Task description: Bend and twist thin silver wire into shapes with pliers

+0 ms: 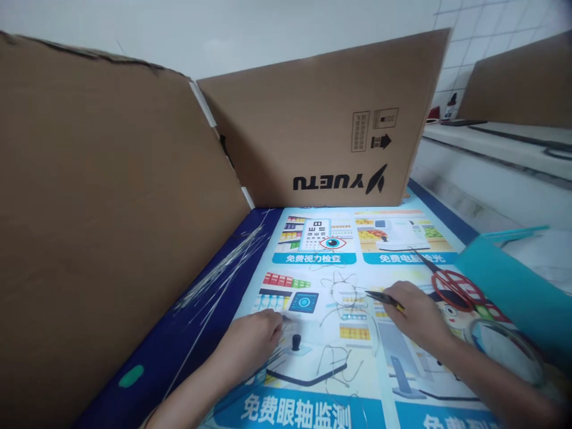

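My left hand [252, 342] rests on a printed poster mat [313, 411], fingers curled and pinched on the end of a thin wire [339, 292] that loops loosely across the mat. My right hand [415, 313] is closed round a small dark tool with a yellow handle [382, 298], its tip pointing left toward the wire loops. Both hands lie a short way apart with the tangled wire between them.
Cardboard panels stand at the left [102, 220] and back [322, 125]. A bundle of straight thin wires [218, 277] lies on the dark blue strip. Red-handled scissors [453, 286], a clear round container [500, 345] and a teal box [513, 280] sit at the right.
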Demonstrator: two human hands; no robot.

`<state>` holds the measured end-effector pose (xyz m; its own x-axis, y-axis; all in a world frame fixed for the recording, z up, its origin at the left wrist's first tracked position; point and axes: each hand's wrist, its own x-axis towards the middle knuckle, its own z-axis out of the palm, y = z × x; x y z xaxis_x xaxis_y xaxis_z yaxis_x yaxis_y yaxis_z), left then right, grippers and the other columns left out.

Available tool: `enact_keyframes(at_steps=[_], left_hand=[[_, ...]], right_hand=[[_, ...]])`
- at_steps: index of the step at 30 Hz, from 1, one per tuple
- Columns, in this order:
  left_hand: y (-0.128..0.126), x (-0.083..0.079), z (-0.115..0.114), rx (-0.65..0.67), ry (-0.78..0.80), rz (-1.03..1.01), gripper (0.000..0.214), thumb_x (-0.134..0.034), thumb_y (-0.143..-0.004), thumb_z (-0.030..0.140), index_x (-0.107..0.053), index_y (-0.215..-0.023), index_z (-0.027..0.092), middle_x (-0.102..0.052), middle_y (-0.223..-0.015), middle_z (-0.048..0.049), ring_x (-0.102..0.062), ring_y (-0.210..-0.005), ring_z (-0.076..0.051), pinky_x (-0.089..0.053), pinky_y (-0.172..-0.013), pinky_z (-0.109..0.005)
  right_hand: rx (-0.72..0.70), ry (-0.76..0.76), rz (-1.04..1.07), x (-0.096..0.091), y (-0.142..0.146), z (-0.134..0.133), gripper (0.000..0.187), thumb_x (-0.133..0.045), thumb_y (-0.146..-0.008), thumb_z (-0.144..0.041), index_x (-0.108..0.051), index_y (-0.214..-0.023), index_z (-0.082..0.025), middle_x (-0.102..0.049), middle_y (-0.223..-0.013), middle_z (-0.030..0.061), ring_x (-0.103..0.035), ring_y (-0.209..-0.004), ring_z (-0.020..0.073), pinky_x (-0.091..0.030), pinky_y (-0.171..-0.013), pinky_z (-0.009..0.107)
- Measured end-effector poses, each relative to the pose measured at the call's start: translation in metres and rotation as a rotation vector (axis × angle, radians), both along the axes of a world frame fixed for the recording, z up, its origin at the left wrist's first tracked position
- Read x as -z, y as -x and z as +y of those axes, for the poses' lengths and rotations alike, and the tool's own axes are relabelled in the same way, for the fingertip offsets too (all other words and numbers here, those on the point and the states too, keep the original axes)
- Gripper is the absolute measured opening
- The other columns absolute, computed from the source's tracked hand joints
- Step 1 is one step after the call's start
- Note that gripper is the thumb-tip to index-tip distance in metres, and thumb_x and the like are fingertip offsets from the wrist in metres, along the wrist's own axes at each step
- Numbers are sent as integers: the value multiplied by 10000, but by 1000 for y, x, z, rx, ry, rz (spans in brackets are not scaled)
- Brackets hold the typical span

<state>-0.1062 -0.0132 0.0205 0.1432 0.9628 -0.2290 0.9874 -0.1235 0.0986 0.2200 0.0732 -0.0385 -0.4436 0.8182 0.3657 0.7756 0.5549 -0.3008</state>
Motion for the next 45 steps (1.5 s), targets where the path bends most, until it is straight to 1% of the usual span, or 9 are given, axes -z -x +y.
enact_keyframes(at_steps=[9,17,24,28,31,35,39,42,45], left_hand=[[-4,-2,10,22,81,49,278,-329,-855,303,-570,-751,210,-665,-776,-70,-624,-692,-220,-352,-564,-280],[2,4,11,28,58,-19,247,-324,-858,290,-534,-748,218,-645,-749,-40,-602,-681,-202,-341,-568,-268],[1,-6,12,18,-40,-101,162,-331,-849,230,-448,-738,218,-587,-692,-10,-552,-616,-155,-334,-570,-237],[-3,-10,13,-27,-52,-117,134,-301,-855,214,-385,-750,220,-538,-621,7,-524,-542,-150,-303,-518,-230],[-4,-9,15,-51,-74,-138,116,-272,-869,229,-356,-790,226,-512,-589,20,-505,-500,-154,-268,-486,-234],[1,-7,19,-38,-145,-150,106,-263,-879,252,-341,-809,235,-519,-625,17,-494,-510,-160,-257,-493,-241],[5,-8,22,-18,-190,-200,131,-263,-890,279,-354,-806,239,-527,-666,16,-502,-546,-158,-291,-522,-236],[5,-13,22,-15,-197,-225,163,-254,-899,299,-385,-822,239,-543,-696,9,-518,-576,-161,-318,-548,-241],[5,-23,25,9,-199,-278,187,-260,-904,334,-418,-870,241,-584,-820,-13,-559,-681,-171,-348,-599,-252]], right_hand=[[41,23,41,-7,4,-5,118,-473,-787,-202,-582,-830,-201,-558,-793,35,-506,-806,189,-398,-700,294],[16,29,53,-9,4,-6,113,-476,-779,-179,-579,-820,-197,-549,-781,33,-504,-803,188,-395,-704,296],[22,59,31,-15,6,-9,128,-462,-784,-173,-584,-819,-194,-556,-779,36,-507,-805,186,-386,-713,291],[2,237,-99,-29,16,-21,152,-475,-800,-277,-586,-738,-194,-574,-756,32,-528,-767,172,-375,-658,256],[0,308,-236,-41,27,-33,193,-514,-766,-370,-599,-753,-197,-605,-772,41,-550,-771,196,-373,-645,272],[59,369,-395,-52,36,-44,184,-511,-738,-322,-609,-810,-184,-645,-817,77,-588,-781,239,-394,-635,305],[34,409,-512,-60,38,-48,181,-510,-705,-247,-618,-831,-173,-665,-822,94,-616,-765,275,-420,-609,330],[12,413,-597,-67,44,-50,213,-501,-678,-168,-622,-852,-136,-670,-807,128,-628,-714,291,-430,-576,341],[-12,423,-615,-71,52,-53,222,-503,-657,-128,-631,-839,-125,-670,-806,145,-628,-689,292,-431,-561,343]])
